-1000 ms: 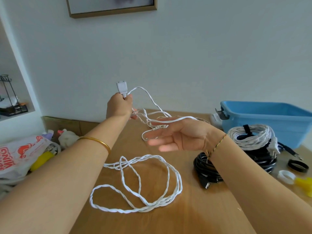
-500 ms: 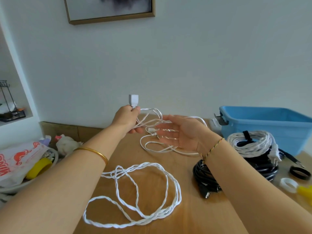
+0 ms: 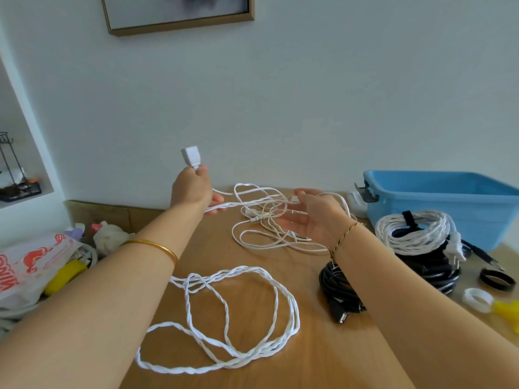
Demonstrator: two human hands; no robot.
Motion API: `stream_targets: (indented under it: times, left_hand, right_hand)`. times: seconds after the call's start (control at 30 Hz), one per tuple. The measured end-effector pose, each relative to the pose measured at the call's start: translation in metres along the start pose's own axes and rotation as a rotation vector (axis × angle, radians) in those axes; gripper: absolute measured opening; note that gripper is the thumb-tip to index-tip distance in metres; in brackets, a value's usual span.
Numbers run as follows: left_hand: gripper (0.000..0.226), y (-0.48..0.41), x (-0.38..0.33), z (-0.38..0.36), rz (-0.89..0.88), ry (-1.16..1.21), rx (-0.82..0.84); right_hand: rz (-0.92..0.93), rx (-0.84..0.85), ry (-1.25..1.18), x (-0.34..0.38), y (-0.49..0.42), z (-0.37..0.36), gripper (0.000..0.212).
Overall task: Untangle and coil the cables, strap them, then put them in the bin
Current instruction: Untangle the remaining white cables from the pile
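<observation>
Wooden tabletop (image 3: 309, 357) set against a plain white wall (image 3: 280, 94), with the lower edge of a framed picture (image 3: 179, 23) above and a printed plastic bag (image 3: 31, 265) at the left margin. The left grip (image 3: 192, 189), raised above the far tabletop, is clamped on the thin white cable (image 3: 269, 242) just below its white connector (image 3: 191, 156), which points upward. The cable runs from there to the right grip (image 3: 317, 217), whose fingers are apart and nearly straight, with strands passing across them; the remaining loops lie on the tabletop beneath both. A loose twisted white cable (image 3: 233, 318) lies nearer the viewer. At right stand a strapped white coil (image 3: 412, 231) on a black cable coil (image 3: 339, 287), and behind them the blue bin (image 3: 438, 209).
</observation>
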State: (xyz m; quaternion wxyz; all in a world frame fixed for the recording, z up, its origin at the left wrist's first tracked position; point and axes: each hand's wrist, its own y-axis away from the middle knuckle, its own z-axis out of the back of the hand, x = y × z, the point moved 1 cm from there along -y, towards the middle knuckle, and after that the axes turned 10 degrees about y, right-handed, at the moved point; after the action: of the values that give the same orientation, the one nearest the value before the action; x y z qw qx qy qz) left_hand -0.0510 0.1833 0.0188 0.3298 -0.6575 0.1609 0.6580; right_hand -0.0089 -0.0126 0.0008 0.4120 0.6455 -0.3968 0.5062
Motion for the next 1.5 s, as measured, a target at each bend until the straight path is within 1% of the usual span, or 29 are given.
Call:
stream_targets:
  times: [0.07,0.17,0.27,0.37,0.47,0.6,0.7,0.87,0.97,1.07,1.13,1.2,1.27,1.37,1.43,1.5]
  left_hand:
    - [0.032,-0.002,-0.003,0.001,0.094,0.166,-0.014]
    - [0.038,0.0,-0.006,0.003,0.199,0.379,0.028]
    - [0.04,0.004,-0.007,0.005,0.206,0.436,0.087]
    - [0.04,0.008,-0.007,0.004,0.184,0.381,0.117]
    - [0.041,0.009,-0.007,0.004,0.211,0.338,0.179]
    - [0.041,0.013,-0.008,0.0,0.26,0.179,0.285]
    - [0.041,0.019,-0.009,-0.003,0.245,0.112,0.316]
    - [0.048,0.018,-0.006,-0.005,0.193,-0.013,0.307]
    - [0.044,0.015,-0.005,-0.004,0.211,-0.017,0.326]
    - [0.04,0.014,-0.004,-0.003,0.22,-0.004,0.339]
    - [0.039,0.011,-0.003,-0.002,0.215,-0.009,0.339]
    - [0.039,0.008,0.0,-0.002,0.203,-0.045,0.349]
    - [0.042,0.006,0.002,-0.002,0.185,-0.127,0.39]
    - [0.041,0.006,0.003,-0.002,0.184,-0.27,0.51]
    - [0.035,0.006,0.005,-0.003,0.178,-0.328,0.577]
    - [0.023,0.006,0.006,-0.004,0.129,-0.334,0.569]
  right_hand:
    - [-0.002,-0.007,-0.01,0.0,-0.002,0.002,0.027]
    - [-0.005,-0.024,-0.062,0.001,-0.005,0.004,0.022]
    - [-0.053,0.022,-0.1,0.0,-0.004,0.005,0.018]
    - [-0.08,0.08,-0.102,0.0,-0.002,0.006,0.021]
    - [-0.086,0.108,-0.115,0.001,-0.002,0.008,0.023]
    - [-0.066,0.127,-0.037,0.002,-0.004,0.01,0.025]
    - [-0.048,0.108,0.02,0.002,-0.004,0.009,0.026]
    - [-0.012,0.072,0.046,0.001,-0.005,0.009,0.025]
    - [0.007,0.072,0.045,0.002,-0.004,0.007,0.025]
    - [0.015,0.082,0.075,0.003,-0.003,0.004,0.02]
    - [0.011,0.074,0.106,0.004,-0.002,0.003,0.025]
    - [0.038,0.061,0.168,0.005,0.0,0.001,0.023]
    - [0.071,0.021,0.221,0.006,-0.001,0.0,0.026]
    - [0.101,-0.066,0.28,0.008,-0.004,0.0,0.023]
    - [0.105,-0.096,0.301,0.008,-0.008,0.002,0.019]
    - [0.104,-0.086,0.311,0.007,-0.011,0.004,0.016]
